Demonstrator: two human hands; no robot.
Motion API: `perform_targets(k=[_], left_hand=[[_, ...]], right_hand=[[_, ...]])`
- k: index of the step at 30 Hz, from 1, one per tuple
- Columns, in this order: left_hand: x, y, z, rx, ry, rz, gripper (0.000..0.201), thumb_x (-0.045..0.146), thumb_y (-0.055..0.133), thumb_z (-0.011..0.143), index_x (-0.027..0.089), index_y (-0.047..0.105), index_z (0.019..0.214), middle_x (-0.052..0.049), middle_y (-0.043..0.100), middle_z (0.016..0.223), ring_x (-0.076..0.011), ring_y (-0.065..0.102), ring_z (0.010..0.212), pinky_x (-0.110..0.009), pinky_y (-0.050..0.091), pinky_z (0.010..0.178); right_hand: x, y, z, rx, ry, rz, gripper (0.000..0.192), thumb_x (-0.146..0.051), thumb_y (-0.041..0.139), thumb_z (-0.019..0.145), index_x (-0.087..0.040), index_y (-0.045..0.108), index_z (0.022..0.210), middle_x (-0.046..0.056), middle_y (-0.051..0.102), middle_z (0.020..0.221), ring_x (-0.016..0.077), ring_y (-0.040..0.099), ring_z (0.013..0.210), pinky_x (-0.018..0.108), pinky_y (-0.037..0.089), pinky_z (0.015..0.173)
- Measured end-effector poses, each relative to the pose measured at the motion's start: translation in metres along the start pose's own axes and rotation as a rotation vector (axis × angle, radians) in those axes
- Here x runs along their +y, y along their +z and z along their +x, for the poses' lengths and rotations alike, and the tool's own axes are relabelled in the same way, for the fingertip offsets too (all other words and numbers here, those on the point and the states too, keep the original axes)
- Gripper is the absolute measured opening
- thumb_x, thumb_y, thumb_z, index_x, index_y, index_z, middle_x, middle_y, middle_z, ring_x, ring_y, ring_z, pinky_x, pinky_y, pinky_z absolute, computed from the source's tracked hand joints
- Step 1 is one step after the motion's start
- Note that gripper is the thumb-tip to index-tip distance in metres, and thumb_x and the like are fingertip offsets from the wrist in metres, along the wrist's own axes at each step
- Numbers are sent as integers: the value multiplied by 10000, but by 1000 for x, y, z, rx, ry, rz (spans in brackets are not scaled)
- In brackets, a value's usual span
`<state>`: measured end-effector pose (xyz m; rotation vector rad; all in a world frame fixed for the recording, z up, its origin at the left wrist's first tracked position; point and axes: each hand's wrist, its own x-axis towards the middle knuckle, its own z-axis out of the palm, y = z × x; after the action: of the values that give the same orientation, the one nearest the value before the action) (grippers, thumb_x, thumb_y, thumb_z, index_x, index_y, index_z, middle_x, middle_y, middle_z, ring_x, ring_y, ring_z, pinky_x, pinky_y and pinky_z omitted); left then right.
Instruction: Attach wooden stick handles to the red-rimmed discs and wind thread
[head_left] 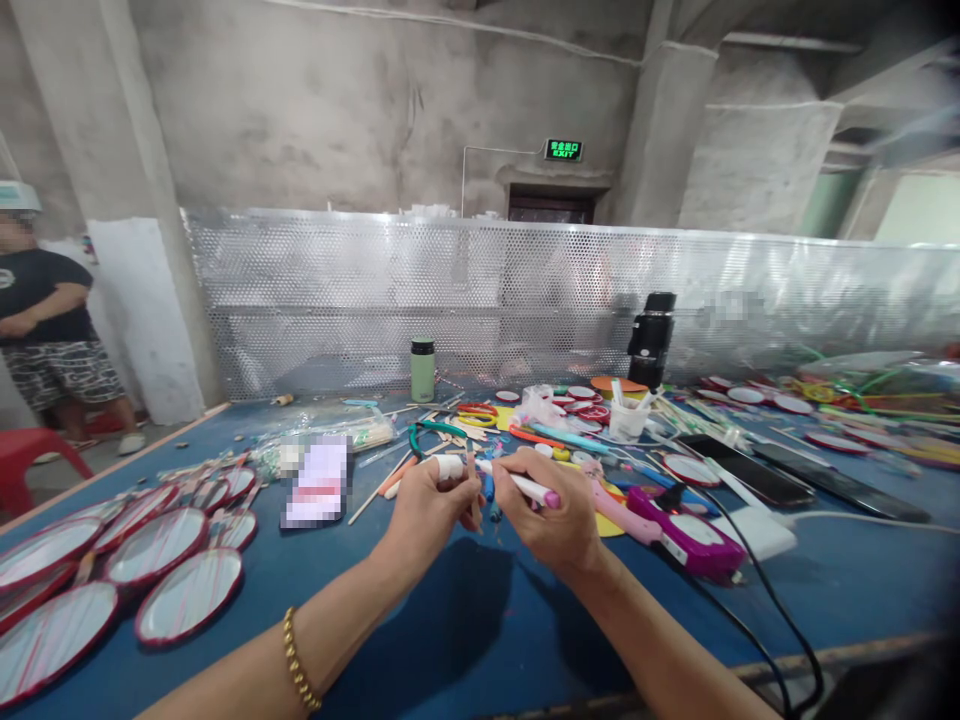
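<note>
My left hand (431, 500), with white wrapping around one digit and a gold bead bracelet at the wrist, pinches a thin flat wooden stick (471, 465) held upright. My right hand (551, 510) is closed around a white marker pen (529, 487) with a pink-purple end. The pen's other end points left, close to the stick; whether it touches I cannot tell. Just behind the hands lie green-handled scissors (442, 428) and an orange stick-like piece (397, 477). Right of my right hand lies a pink and purple device (686, 532) with a black cord.
Several round red-rimmed discs (191, 595) lie at the left, near a phone-like slab (319, 482). A green bottle (422, 370), a black flask (651, 340) and a white cup (628, 418) stand behind. Dark phones (746, 470) lie right. A person (52, 310) stands far left.
</note>
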<state>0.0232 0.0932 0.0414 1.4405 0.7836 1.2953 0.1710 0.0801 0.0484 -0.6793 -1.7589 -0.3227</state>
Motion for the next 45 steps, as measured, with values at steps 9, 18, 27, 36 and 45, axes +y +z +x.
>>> perform_targets(k=[9,18,27,36,45], left_hand=[[-1,0,1,-6,-9,8,250,301,701,727,150,578,571,8,589,479,-94,544,420,-203,482,457],[1,0,0,-2,2,-8,225,281,699,710,152,576,574,18,582,479,-90,539,419,-201,484,451],[-1,0,1,-6,2,-32,233,293,724,695,155,579,576,23,572,475,-95,535,418,-209,493,448],[1,1,-1,-5,0,-18,241,294,701,713,153,569,569,17,574,473,-94,536,418,-203,484,447],[-2,0,1,-18,4,-22,215,291,701,706,144,592,593,21,575,476,-87,532,420,-196,483,445]], right_hand=[[0,-1,1,16,13,9,136,-145,560,882,-200,608,768,-15,629,638,103,565,538,219,445,542],[-2,-1,1,10,-1,22,138,-143,546,881,-207,614,778,-13,631,638,102,548,521,222,457,541],[-2,-1,1,12,-22,22,132,-134,553,875,-204,611,780,-18,621,624,101,551,516,217,450,538],[0,-1,0,-9,0,24,126,-144,557,882,-201,615,785,-15,623,641,105,561,535,222,444,548],[-1,0,0,-20,-26,46,111,-121,574,874,-180,612,788,-26,584,623,87,530,530,210,412,544]])
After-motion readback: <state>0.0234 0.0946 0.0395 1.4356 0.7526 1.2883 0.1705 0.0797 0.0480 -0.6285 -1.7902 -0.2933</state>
